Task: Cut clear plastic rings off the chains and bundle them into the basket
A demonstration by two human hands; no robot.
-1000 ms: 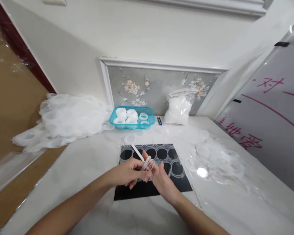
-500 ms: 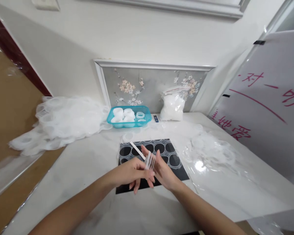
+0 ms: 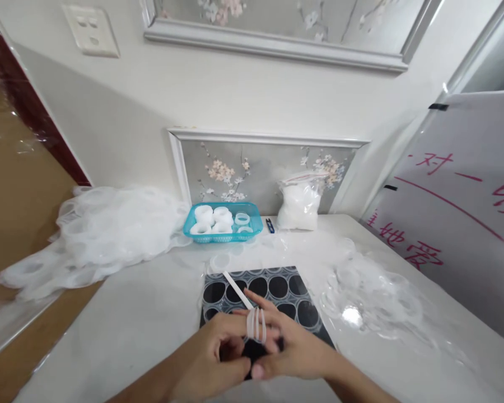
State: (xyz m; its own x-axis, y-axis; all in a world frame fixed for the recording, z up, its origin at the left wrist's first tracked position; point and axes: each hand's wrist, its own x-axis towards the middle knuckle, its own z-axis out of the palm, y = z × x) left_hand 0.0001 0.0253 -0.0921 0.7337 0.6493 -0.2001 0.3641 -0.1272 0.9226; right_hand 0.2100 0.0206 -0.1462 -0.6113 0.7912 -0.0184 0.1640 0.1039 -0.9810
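Observation:
Several translucent white plastic rings (image 3: 256,326) sit round the fingers of my right hand (image 3: 298,341), side by side like bands. My left hand (image 3: 214,350) is curled, its fingers against the rings and its thumb near my right thumb. Beneath both hands is a black sheet (image 3: 315,330) covered with clear film that has rows of round outlines. A thin white stick (image 3: 237,288) slants over the sheet; its lower end is hidden behind my fingers, and I cannot tell whether a hand touches it.
At the back, a turquoise basket (image 3: 256,226) holds white ring stacks and loose rings. Beside it lie a small dark blue tool (image 3: 270,225) and a filled clear zip bag (image 3: 301,204). White ringed film pieces (image 3: 109,229) heap at left; clear scraps (image 3: 373,294) spread at right.
My hands have come lower and nearer to me over the sheet. The right fingers, upright before, now bend inward with the rings round them. The view has tilted up.

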